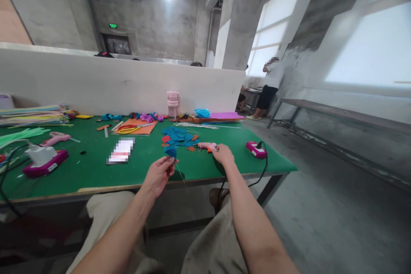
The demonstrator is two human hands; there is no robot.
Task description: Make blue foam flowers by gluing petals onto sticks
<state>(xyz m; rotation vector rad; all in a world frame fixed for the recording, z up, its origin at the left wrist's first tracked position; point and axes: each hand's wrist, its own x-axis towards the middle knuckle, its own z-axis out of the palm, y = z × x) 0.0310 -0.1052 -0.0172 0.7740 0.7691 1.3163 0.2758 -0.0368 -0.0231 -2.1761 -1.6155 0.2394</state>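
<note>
Lower end of blue piece (171, 152) hidden in left hand (161, 174). Grip of pink glue gun (208, 146) mostly covered by right hand (225, 155); trigger not visible. Phone (121, 151) pixelated, unreadable. Black scrap (83, 152) too small to identify. Counter (96, 176) and strip bundle (32, 115) cut off at left edge. Standing person's (272, 77) head pixelated. White partition (128, 79) hides people behind, only head tops showing.
</note>
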